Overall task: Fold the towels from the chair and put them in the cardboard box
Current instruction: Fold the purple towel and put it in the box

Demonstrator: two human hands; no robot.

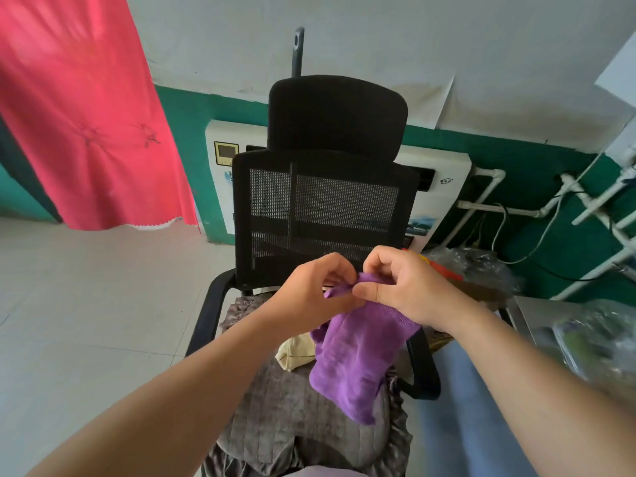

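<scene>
A purple towel (354, 359) hangs over the seat of a black mesh office chair (323, 208). My left hand (309, 297) and my right hand (402, 290) both pinch its top edge close together, above the seat. A cream-coloured towel (296, 352) lies on the grey patterned seat cushion (292, 414), partly hidden behind the purple one. What looks like the brown edge of a cardboard box (481, 292) shows to the right of the chair, mostly hidden by clutter.
A white wall heater (444, 187) stands behind the chair. A pink curtain (86, 115) hangs at the left. Plastic bags (475, 266), white pipes (488, 208) and cables crowd the right. A metal surface (530, 311) with a plastic bag on it sits at the far right.
</scene>
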